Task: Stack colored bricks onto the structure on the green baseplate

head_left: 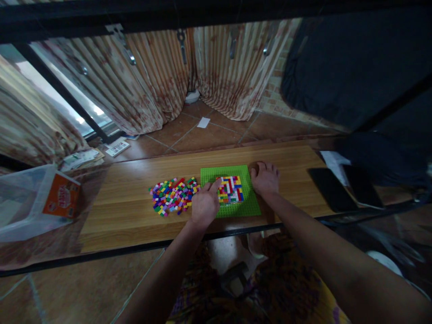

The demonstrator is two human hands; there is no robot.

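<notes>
A green studded baseplate lies on the wooden board. On it sits a block of colourful toy bricks, packed closely in several colours. My left hand reaches over the baseplate's left side, index finger stretched out and its tip at the left edge of the brick block. No brick shows in that hand, though its underside is hidden. My right hand rests on the board just beyond the baseplate's right edge, fingers apart and slightly bent, holding nothing visible. Left of the baseplate spreads a pile of loose toy bricks.
The wooden board lies on a long table with a dark front edge. Two dark flat objects, one a black slab, lie at the right by a white sheet. A clear plastic bin with an orange label stands far left.
</notes>
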